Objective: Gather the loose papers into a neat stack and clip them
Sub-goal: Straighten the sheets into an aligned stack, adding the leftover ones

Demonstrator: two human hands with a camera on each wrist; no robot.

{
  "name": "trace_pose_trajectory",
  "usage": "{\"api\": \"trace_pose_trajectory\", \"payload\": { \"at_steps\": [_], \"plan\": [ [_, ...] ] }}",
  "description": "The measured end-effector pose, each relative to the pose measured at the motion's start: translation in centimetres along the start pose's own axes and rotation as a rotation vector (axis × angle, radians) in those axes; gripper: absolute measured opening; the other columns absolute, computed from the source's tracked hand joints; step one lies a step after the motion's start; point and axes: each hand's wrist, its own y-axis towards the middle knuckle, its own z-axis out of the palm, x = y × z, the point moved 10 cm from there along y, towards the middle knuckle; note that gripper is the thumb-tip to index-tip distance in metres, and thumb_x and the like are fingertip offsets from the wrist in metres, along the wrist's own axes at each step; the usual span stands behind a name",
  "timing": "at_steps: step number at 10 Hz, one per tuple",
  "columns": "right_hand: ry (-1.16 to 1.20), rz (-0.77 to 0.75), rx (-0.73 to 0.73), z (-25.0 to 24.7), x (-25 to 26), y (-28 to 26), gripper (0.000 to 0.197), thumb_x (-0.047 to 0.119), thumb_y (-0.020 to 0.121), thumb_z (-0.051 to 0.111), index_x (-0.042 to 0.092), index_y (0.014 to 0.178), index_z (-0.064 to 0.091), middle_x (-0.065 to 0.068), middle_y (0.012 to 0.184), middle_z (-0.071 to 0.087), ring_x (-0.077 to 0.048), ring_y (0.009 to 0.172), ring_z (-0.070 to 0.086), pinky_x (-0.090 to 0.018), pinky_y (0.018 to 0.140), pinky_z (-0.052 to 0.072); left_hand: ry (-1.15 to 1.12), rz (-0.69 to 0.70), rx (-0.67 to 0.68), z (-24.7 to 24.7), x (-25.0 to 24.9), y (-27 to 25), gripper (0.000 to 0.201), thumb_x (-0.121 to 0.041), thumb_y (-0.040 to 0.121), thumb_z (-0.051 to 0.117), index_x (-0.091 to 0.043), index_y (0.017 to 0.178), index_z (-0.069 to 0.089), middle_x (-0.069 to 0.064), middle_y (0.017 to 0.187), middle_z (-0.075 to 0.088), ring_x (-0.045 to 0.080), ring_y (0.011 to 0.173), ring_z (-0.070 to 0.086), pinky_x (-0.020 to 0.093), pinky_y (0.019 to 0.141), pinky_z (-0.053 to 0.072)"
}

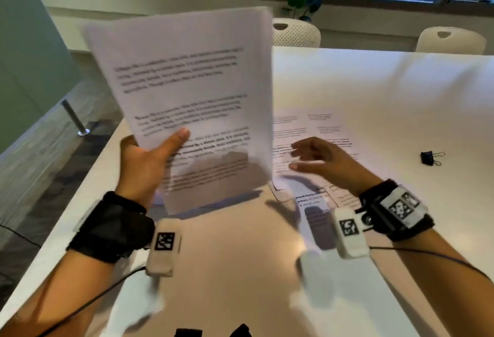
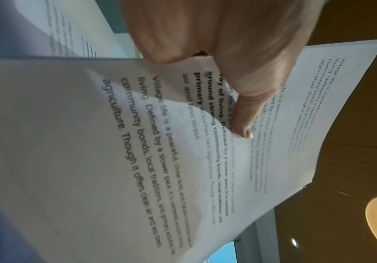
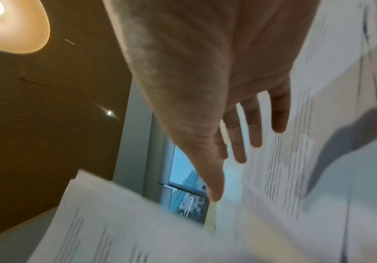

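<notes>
My left hand [image 1: 149, 160] holds a bundle of printed sheets [image 1: 187, 96] up off the table, thumb pressed on the front page; the left wrist view shows that thumb on the held sheets [image 2: 205, 160]. My right hand [image 1: 318, 157] hovers with straight, spread fingers [image 3: 255, 128] just right of the bundle, over loose papers [image 1: 312, 133] that lie flat on the white table [image 1: 374, 90]. More loose sheets [image 1: 318, 197] lie under my right wrist. A black binder clip [image 1: 430, 157] rests on the table at the far right, away from both hands.
Two white chairs [image 1: 296, 33] stand behind the table's far edge, with a potted plant [image 1: 303, 5] by the window. The table's left edge runs diagonally beside my left arm. Cables trail from both wrist cameras across the near table.
</notes>
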Motion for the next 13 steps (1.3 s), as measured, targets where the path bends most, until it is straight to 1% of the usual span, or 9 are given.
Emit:
{"api": "trace_pose_trajectory", "payload": {
  "at_steps": [1, 3, 4, 6, 8, 9, 10, 11, 13],
  "plan": [
    [-0.217, 0.259, -0.150, -4.6, -4.8, 2.7, 0.097, 0.060, 0.061, 0.079, 0.014, 0.140, 0.047, -0.009, 0.140, 0.058, -0.026, 0.118, 0.059, -0.035, 0.090, 0.049, -0.056, -0.021, -0.128, -3.3, 0.1, 0.8, 0.036, -0.009, 0.086, 0.076, -0.007, 0.120, 0.069, -0.004, 0.111, 0.076, 0.014, 0.103, 0.074, 0.032, 0.090, 0.059],
    [-0.606, 0.449, -0.326, -8.0, -8.7, 5.5, 0.140, 0.096, 0.039, 0.061, 0.005, 0.143, 0.040, -0.019, 0.142, 0.050, -0.040, 0.129, 0.051, -0.049, 0.105, 0.045, -0.050, -0.041, -0.160, -6.2, 0.0, 1.6, 0.043, -0.007, 0.086, 0.074, -0.006, 0.128, 0.064, 0.004, 0.120, 0.072, 0.018, 0.109, 0.072, 0.038, 0.094, 0.058],
    [-0.667, 0.482, -0.286, -7.9, -8.9, 6.2, 0.135, 0.089, 0.040, 0.073, 0.005, 0.141, 0.041, -0.019, 0.138, 0.050, -0.039, 0.127, 0.051, -0.046, 0.101, 0.048, -0.017, -0.056, -0.188, -7.5, 0.0, 1.6, 0.035, -0.006, 0.086, 0.074, -0.009, 0.121, 0.068, 0.001, 0.117, 0.073, 0.018, 0.107, 0.073, 0.036, 0.092, 0.059],
    [-0.523, 0.523, -0.228, -7.8, -8.9, 7.0, 0.093, 0.051, 0.047, 0.097, 0.005, 0.120, 0.062, -0.012, 0.109, 0.070, -0.030, 0.093, 0.065, -0.029, 0.066, 0.051, 0.016, -0.102, -0.238, -9.3, 0.4, 1.4, 0.019, -0.006, 0.086, 0.074, -0.021, 0.098, 0.071, -0.015, 0.093, 0.079, 0.007, 0.095, 0.075, 0.030, 0.085, 0.061],
    [-0.466, 0.389, -0.160, -5.7, -6.9, 7.0, 0.057, 0.024, 0.076, 0.086, 0.004, 0.125, 0.065, -0.016, 0.120, 0.071, -0.034, 0.108, 0.065, -0.037, 0.091, 0.052, 0.017, -0.111, -0.287, -11.2, 0.8, 1.1, 0.021, -0.010, 0.085, 0.076, -0.019, 0.104, 0.072, 0.001, 0.116, 0.075, 0.017, 0.106, 0.074, 0.040, 0.092, 0.059],
    [-0.402, 0.305, -0.185, -5.2, -5.6, 6.4, 0.035, 0.027, 0.092, 0.071, 0.006, 0.119, 0.067, -0.013, 0.100, 0.071, -0.028, 0.085, 0.064, -0.033, 0.072, 0.057, -0.018, -0.121, -0.286, -12.9, 1.1, 1.3, 0.046, -0.025, 0.080, 0.081, -0.014, 0.122, 0.067, 0.006, 0.121, 0.073, 0.015, 0.099, 0.075, 0.034, 0.084, 0.061],
    [-0.372, 0.199, -0.225, -5.1, -3.8, 6.5, 0.037, 0.030, 0.094, 0.067, 0.006, 0.122, 0.067, -0.012, 0.105, 0.072, -0.029, 0.088, 0.063, -0.036, 0.078, 0.053, -0.043, -0.181, -0.289, -14.6, 1.7, 1.9, 0.069, -0.045, 0.064, 0.086, -0.016, 0.123, 0.066, -0.001, 0.116, 0.072, 0.005, 0.089, 0.075, 0.026, 0.073, 0.062],
    [-0.151, 0.110, -0.367, -6.2, -1.7, 6.0, 0.038, 0.026, 0.096, 0.066, 0.004, 0.128, 0.065, -0.010, 0.109, 0.067, -0.025, 0.092, 0.060, -0.029, 0.079, 0.043, -0.126, -0.261, -0.326, -17.1, 2.1, 2.2, 0.091, -0.059, 0.048, 0.089, -0.021, 0.127, 0.066, -0.004, 0.123, 0.070, 0.006, 0.102, 0.073, 0.025, 0.080, 0.059],
    [-0.042, 0.104, -0.307, 1.8, 1.9, 6.1, 0.032, 0.028, 0.095, 0.065, 0.005, 0.116, 0.071, -0.009, 0.099, 0.069, -0.022, 0.080, 0.062, -0.023, 0.059, 0.044, -0.231, -0.249, -0.392, -19.1, 0.9, 1.1, 0.045, -0.047, 0.076, 0.079, -0.027, 0.115, 0.065, -0.020, 0.087, 0.078, -0.004, 0.086, 0.073, 0.019, 0.079, 0.058]
  ]
}}
